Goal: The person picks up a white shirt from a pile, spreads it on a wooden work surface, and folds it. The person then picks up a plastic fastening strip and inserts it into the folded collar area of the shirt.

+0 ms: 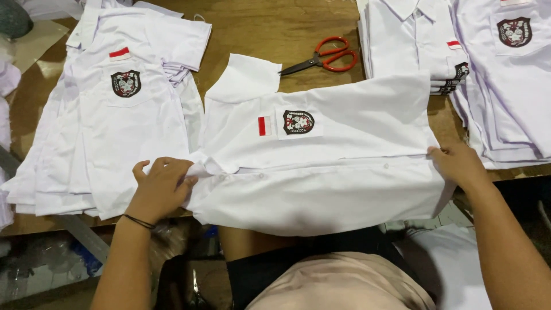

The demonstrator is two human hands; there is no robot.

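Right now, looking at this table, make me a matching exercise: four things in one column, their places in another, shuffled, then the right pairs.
Things:
1. red-handled metal scissors
2. left hand
3. right hand
4. thin black wristband

Places:
A. at the hem end of the spread white cotton shirt
B. on bare brown wood beyond the shirt
C. round the left wrist
D. at the shirt's collar end

Pairs: 1-B, 2-D, 3-A, 4-C

A single head-worn camera looks steeply down from above the person's own lap onto the brown wooden desk [270, 28], facing away from the body toward the desk's far side. It sits close: both forearms enter from the bottom edge, and the desk's near edge crosses the lower half. There is no second view to share any part.
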